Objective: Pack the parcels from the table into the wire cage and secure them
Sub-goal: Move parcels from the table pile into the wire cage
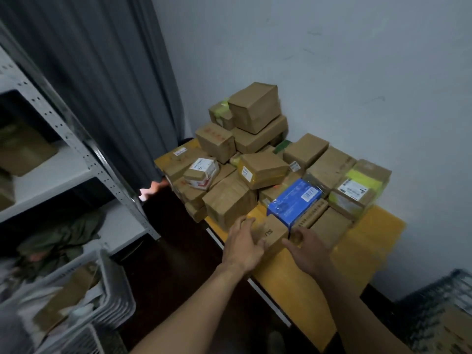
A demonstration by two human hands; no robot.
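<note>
Two hands on one parcel right now. The left hand [244, 241] has its fingers fairly straight, laid against the left side of a small brown box [274, 233]. The right hand [310, 249] is at the box's right side with fingers bent. There's too much motion blur to say if the right one actually has a hold, so I can't tell there. The box sits at the front edge of the yellow table [293, 290], and it doesn't look lifted to me.

Right behind it at 1 o'clock, looks like touching, is a blue box [293, 200]. From 11 to 2 o'clock the pile of parcels [255, 139] covers most of the tabletop, stacked several high at the back near the wall.

The wire cage [431, 297] is down at 4 o'clock, well apart from the hands. Something brown shows inside it, but it's too blurry to call.

Progress-wise I'd guess it's early days: the bulk of the load sits on the table, and there's no sign of anything being secured. Off to the side there's a metal shelf [102, 172] at 9 o'clock and a white crate [109, 290] at 7.
</note>
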